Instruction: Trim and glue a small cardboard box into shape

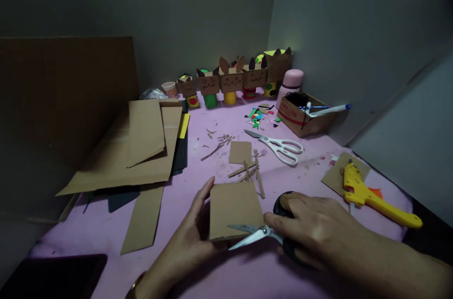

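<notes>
We see red characters (pixel 289 113) on the box (pixel 311 127), too small to read; black cord (pixel 295 98) and pens (pixel 331 111) lie in it. The flask (pixel 293 79) stands just beside it, the cup (pixel 170 90) well to the left; we cannot see their contents. Our left hand (pixel 193 237) is clamped on the card (pixel 235 204), low mid-view; our right hand (pixel 314 219) grips the scissors (pixel 262 232), blades apart at the card's near edge.
</notes>
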`<action>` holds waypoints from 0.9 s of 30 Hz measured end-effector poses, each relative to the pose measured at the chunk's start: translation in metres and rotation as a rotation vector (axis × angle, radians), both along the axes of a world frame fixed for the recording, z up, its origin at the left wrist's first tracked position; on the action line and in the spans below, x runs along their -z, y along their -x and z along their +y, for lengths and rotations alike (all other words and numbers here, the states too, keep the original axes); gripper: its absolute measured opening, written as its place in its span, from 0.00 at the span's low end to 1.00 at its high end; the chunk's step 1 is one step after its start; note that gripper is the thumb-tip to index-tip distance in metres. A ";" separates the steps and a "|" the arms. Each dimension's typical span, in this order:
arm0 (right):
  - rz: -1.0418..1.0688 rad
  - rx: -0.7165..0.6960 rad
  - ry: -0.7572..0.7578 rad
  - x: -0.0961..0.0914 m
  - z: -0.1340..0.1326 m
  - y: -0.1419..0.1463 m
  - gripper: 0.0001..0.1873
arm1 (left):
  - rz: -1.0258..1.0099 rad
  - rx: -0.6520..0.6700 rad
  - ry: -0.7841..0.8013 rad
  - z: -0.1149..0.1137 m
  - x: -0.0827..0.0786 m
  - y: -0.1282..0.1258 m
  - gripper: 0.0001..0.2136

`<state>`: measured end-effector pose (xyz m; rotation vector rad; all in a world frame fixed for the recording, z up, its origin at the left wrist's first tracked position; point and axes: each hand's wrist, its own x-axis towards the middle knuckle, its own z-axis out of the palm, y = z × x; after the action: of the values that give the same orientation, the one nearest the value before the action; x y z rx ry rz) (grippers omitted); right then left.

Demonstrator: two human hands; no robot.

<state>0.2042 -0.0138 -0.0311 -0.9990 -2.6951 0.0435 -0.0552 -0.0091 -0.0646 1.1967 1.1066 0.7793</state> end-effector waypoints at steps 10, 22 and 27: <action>0.003 -0.054 -0.149 0.009 0.002 -0.003 0.14 | -0.021 0.018 0.011 -0.001 0.001 0.001 0.57; 0.038 -0.066 -0.186 0.012 0.003 -0.006 0.13 | -0.208 0.029 0.020 -0.001 0.010 0.004 0.58; -0.019 -0.026 -0.296 0.002 0.000 0.004 0.16 | -0.201 0.021 0.015 -0.001 0.014 0.003 0.56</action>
<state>0.1998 -0.0141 -0.0332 -0.8763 -2.6289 -0.3511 -0.0584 -0.0102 -0.0787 1.0904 0.9318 0.8542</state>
